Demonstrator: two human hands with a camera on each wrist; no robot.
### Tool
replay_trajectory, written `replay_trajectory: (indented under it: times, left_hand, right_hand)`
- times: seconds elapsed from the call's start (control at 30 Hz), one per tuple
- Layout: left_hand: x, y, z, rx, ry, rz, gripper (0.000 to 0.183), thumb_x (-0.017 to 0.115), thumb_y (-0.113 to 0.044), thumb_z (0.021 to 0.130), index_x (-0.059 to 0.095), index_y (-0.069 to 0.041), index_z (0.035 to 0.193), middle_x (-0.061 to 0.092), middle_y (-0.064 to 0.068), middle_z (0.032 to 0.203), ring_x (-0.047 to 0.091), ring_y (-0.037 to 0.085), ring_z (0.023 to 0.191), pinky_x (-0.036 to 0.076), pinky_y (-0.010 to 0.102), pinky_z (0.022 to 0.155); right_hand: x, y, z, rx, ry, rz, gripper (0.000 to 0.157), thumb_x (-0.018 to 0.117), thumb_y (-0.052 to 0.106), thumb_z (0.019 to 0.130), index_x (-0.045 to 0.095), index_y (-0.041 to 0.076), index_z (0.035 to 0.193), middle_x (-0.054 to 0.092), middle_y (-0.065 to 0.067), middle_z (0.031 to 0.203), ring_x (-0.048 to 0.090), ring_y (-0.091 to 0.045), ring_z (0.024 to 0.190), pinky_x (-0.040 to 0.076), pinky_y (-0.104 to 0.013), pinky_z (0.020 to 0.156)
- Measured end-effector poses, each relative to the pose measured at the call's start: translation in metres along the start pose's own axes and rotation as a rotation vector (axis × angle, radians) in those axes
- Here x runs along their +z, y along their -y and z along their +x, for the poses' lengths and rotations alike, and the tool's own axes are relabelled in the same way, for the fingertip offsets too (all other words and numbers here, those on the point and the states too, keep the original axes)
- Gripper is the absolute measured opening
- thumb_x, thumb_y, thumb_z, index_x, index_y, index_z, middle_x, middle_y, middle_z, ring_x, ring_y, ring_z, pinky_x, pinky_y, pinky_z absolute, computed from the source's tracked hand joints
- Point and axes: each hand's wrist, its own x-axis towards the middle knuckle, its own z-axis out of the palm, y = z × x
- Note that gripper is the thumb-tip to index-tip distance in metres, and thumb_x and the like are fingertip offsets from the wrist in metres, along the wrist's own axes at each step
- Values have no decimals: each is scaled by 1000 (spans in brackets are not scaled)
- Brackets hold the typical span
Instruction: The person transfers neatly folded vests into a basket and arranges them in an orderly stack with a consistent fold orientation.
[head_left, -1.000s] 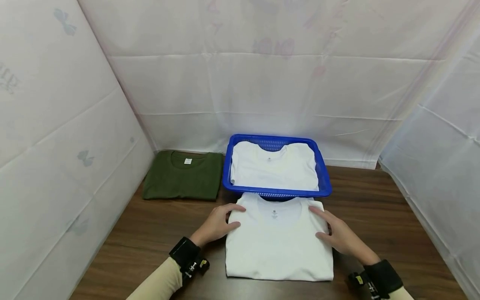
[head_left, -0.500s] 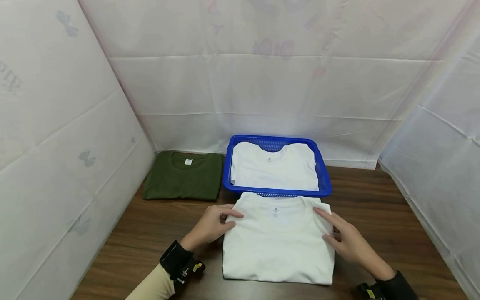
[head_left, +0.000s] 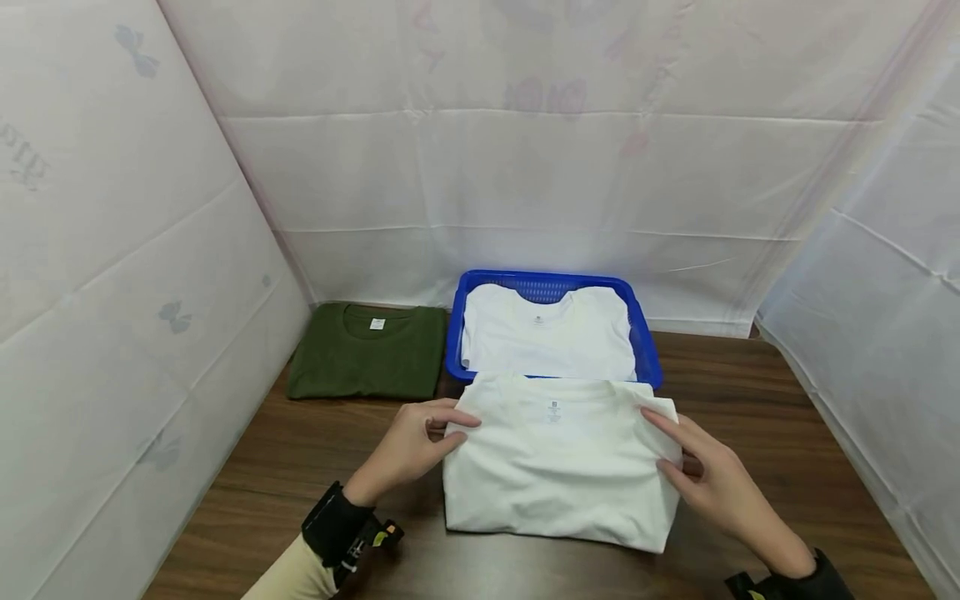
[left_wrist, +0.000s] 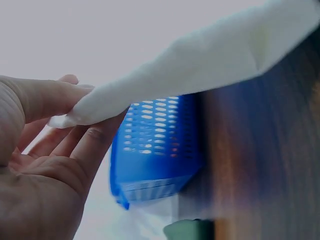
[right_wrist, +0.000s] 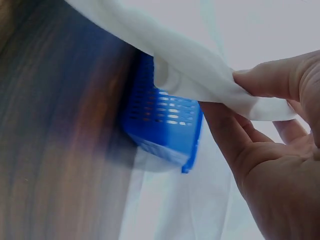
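Observation:
A folded white T-shirt (head_left: 558,475), its printed neck label facing up, is held between both hands in front of the basket. My left hand (head_left: 411,446) pinches its left edge, thumb on top and fingers beneath, as the left wrist view shows. On the opposite edge my right hand (head_left: 712,475) pinches the cloth the same way; a flap of fabric (right_wrist: 170,75) hangs there in the right wrist view. The shirt's far edge overlaps the front rim of the blue basket (head_left: 651,350). Both wrist views show the shirt raised off the table, with the basket's side beyond it.
Inside the basket lies another folded white T-shirt (head_left: 547,337). A folded dark green T-shirt (head_left: 367,354) sits on the wooden table (head_left: 247,500) left of the basket. White sheeting (head_left: 360,167) walls in the back and both sides.
Both hands have lifted the white T-shirt and shifted it slightly toward the basket, its far edge now covering the front rim. The hands have spread a little apart. Basket and green T-shirt stay put.

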Motion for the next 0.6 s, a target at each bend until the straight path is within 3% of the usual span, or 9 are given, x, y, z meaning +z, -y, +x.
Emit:
replay_trajectory:
  times: [0.07, 0.13, 0.2, 0.43, 0.6]
  left_hand:
    - [-4, -4, 1, 18, -22, -5, 30, 76, 6, 87, 82, -15, 107, 74, 7, 117, 46, 3, 66, 42, 20, 59]
    - [-8, -8, 4, 35, -47, -16, 31, 75, 7, 87, 82, -14, 109, 74, 6, 117, 55, 5, 73, 47, 20, 61]
    - [-13, -12, 7, 48, -77, -16, 32, 74, 7, 88, 81, -15, 110, 73, 4, 118, 54, 7, 69, 47, 20, 59]
    - [-22, -23, 23, 131, -221, 6, 28, 71, 5, 93, 80, -11, 115, 69, 8, 128, 48, 8, 58, 42, 22, 49]
    - [-26, -28, 33, 181, -287, 62, 35, 72, 3, 93, 75, -12, 125, 63, 6, 138, 50, 8, 60, 41, 22, 48]
  right_hand:
    - [-4, 3, 2, 9, -20, 11, 82, 75, -21, 78, 54, 10, 150, 55, -19, 143, 59, -1, 100, 53, -12, 67]
    - [-7, 5, 7, 16, -36, 20, 83, 75, -22, 78, 52, 10, 151, 53, -18, 144, 57, 0, 113, 55, -13, 71]
    - [-9, 7, 12, 23, -61, 40, 84, 75, -23, 78, 51, 9, 152, 52, -18, 145, 54, 3, 118, 55, -14, 73]
    - [-15, 10, 36, -45, -159, 80, 86, 75, -27, 75, 48, 2, 152, 50, -20, 146, 54, 1, 119, 52, -10, 80]
    - [-18, 10, 55, -89, -224, 80, 88, 75, -25, 73, 47, 0, 152, 50, -21, 144, 54, -3, 115, 51, -9, 82]
